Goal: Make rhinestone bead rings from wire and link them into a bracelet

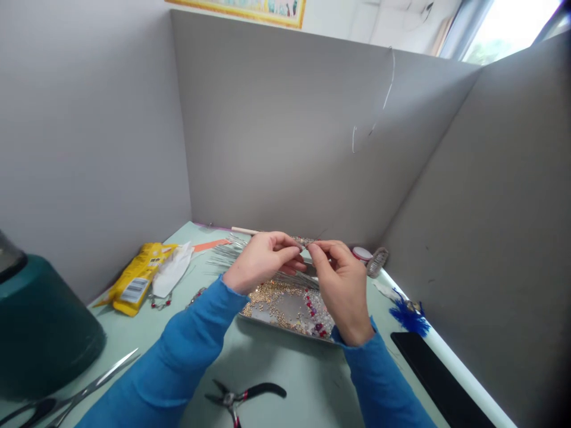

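My left hand [272,260] and my right hand [341,279] meet above a shallow metal tray [285,327]. Both are closed in a pinch on a thin wire [320,232], whose end sticks up between the fingertips. Something tiny sits at the left fingertips, too small to make out. Gold beads [267,295] lie loose in the tray, with red and clear beads [319,327] at its right side. Across the tray's far part rests a bundle of thin metal wires [223,255], partly hidden by my left hand.
Pliers [232,399] lie open in front, scissors [80,395] at the left beside a dark green object [44,327]. A yellow packet [138,279] and white tissue [172,270] are back left. A blue tassel [409,315] and black flat object [437,374] lie right. Grey partitions [276,125] surround the table.
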Demonstrator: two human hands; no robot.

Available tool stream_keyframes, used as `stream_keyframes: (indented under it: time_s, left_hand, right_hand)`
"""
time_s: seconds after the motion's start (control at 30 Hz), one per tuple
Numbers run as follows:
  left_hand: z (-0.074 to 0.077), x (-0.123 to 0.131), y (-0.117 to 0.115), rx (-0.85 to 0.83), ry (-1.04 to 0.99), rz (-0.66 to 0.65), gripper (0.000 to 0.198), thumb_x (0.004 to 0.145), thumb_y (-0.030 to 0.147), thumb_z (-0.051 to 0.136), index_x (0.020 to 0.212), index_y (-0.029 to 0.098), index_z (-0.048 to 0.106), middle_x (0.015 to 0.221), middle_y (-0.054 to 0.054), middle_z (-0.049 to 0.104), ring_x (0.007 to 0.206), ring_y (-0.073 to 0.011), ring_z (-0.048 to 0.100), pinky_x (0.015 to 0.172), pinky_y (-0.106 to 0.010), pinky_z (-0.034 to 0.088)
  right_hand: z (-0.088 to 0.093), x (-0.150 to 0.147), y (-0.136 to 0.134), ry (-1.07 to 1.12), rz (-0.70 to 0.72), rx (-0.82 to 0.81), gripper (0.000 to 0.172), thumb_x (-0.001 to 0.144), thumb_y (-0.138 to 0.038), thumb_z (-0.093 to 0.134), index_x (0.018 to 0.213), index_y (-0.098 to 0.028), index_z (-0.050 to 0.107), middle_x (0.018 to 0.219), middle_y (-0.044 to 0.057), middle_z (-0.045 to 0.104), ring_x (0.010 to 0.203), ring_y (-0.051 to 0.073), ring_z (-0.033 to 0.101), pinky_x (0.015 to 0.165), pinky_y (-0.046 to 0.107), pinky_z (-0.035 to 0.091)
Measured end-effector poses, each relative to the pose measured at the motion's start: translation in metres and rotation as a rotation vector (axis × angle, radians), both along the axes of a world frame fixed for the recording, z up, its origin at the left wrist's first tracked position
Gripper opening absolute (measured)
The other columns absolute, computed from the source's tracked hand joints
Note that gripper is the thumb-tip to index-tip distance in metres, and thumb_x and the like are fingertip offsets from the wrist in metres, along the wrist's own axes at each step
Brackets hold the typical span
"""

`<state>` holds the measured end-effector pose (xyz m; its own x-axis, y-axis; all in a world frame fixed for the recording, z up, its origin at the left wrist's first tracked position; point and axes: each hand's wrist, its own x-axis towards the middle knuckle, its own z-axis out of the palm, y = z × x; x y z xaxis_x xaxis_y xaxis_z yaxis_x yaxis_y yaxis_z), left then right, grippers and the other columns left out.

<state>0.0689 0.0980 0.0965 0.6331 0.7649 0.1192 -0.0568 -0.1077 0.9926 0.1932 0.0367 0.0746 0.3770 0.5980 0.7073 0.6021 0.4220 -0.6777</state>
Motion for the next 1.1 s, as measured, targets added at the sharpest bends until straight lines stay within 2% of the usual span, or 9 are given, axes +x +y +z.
stream_keyframes:
  time_s: [0.17, 0.3, 0.37, 0.47, 0.57, 0.67, 0.73, 0.9, 1.1]
  left_hand:
    - [0.003, -0.004, -0.016, 0.104, 0.061, 0.043, 0.005, 0.077, 0.017, 0.057, 0.075, 0.013, 0.058, 0.068, -0.004, 0.065, 0.067, -0.0145, 0.066, 0.064, -0.026, 0.054]
    - [-0.003, -0.01, -0.032, 0.195, 0.123, 0.096, 0.005, 0.076, 0.017, 0.054, 0.073, 0.015, 0.057, 0.064, -0.003, 0.065, 0.064, -0.0151, 0.066, 0.061, -0.026, 0.054]
    - [-0.009, -0.014, -0.04, 0.18, 0.143, 0.11, 0.004, 0.078, 0.018, 0.052, 0.076, 0.016, 0.054, 0.064, -0.004, 0.065, 0.064, -0.0164, 0.066, 0.06, -0.028, 0.054]
    - [-0.02, -0.021, -0.053, 0.133, 0.168, 0.11, 0.006, 0.079, 0.022, 0.051, 0.078, 0.016, 0.051, 0.07, -0.005, 0.067, 0.063, -0.0166, 0.067, 0.059, -0.029, 0.054]
    - [-0.029, -0.03, -0.067, 0.052, 0.181, 0.081, 0.012, 0.079, 0.027, 0.053, 0.079, 0.016, 0.049, 0.073, -0.006, 0.067, 0.063, -0.0169, 0.066, 0.06, -0.031, 0.054]
    - [-0.036, -0.039, -0.076, -0.017, 0.189, 0.057, 0.018, 0.078, 0.032, 0.055, 0.08, 0.016, 0.049, 0.072, -0.006, 0.067, 0.063, -0.0171, 0.066, 0.062, -0.031, 0.053]
    - [-0.039, -0.045, -0.079, -0.049, 0.198, 0.026, 0.02, 0.078, 0.035, 0.056, 0.079, 0.016, 0.05, 0.072, -0.005, 0.067, 0.062, -0.0171, 0.066, 0.062, -0.031, 0.052]
    - [-0.039, -0.045, -0.074, -0.085, 0.207, -0.023, 0.021, 0.079, 0.036, 0.055, 0.08, 0.016, 0.051, 0.075, -0.005, 0.066, 0.063, -0.0158, 0.064, 0.063, -0.03, 0.051]
    - [-0.013, -0.024, -0.068, -0.026, 0.132, -0.055, 0.018, 0.079, 0.033, 0.057, 0.079, 0.015, 0.052, 0.074, -0.004, 0.065, 0.061, -0.0131, 0.063, 0.061, -0.026, 0.052]
  right_hand:
    - [0.005, -0.001, -0.008, -0.022, -0.014, -0.066, 0.02, 0.083, -0.03, 0.052, 0.076, -0.016, 0.064, 0.078, 0.004, 0.064, 0.07, 0.016, 0.056, 0.061, 0.026, 0.042]
    - [0.007, 0.003, -0.021, -0.123, 0.055, -0.208, 0.031, 0.087, -0.038, 0.044, 0.077, -0.017, 0.063, 0.073, 0.003, 0.064, 0.067, 0.016, 0.056, 0.059, 0.026, 0.041]
    - [0.008, 0.015, -0.029, -0.21, 0.059, -0.322, 0.04, 0.09, -0.044, 0.035, 0.081, -0.017, 0.063, 0.074, 0.003, 0.064, 0.066, 0.015, 0.057, 0.058, 0.025, 0.041]
    - [0.003, 0.048, -0.045, -0.341, -0.06, -0.531, 0.047, 0.09, -0.047, 0.027, 0.089, -0.017, 0.063, 0.084, 0.004, 0.066, 0.069, 0.014, 0.059, 0.057, 0.024, 0.042]
    - [-0.015, 0.094, -0.068, -0.404, -0.197, -0.687, 0.038, 0.084, -0.046, 0.04, 0.081, -0.018, 0.066, 0.078, 0.003, 0.066, 0.071, 0.019, 0.059, 0.06, 0.028, 0.041]
    - [-0.045, 0.137, -0.1, -0.458, -0.346, -0.878, 0.028, 0.078, -0.041, 0.05, 0.076, -0.02, 0.068, 0.077, 0.006, 0.067, 0.074, 0.023, 0.06, 0.064, 0.032, 0.041]
    - [-0.069, 0.16, -0.122, -0.468, -0.445, -0.99, 0.029, 0.075, -0.042, 0.053, 0.084, -0.019, 0.069, 0.084, 0.011, 0.067, 0.081, 0.029, 0.06, 0.066, 0.036, 0.042]
    - [-0.112, 0.195, -0.158, -0.443, -0.56, -1.172, 0.067, 0.069, -0.055, 0.057, 0.121, -0.014, 0.053, 0.107, 0.019, 0.062, 0.097, 0.036, 0.056, 0.075, 0.043, 0.043]
    - [-0.127, 0.207, -0.157, -0.452, -0.548, -1.214, 0.08, 0.065, -0.059, 0.059, 0.13, -0.015, 0.043, 0.119, 0.018, 0.055, 0.107, 0.035, 0.051, 0.081, 0.043, 0.041]
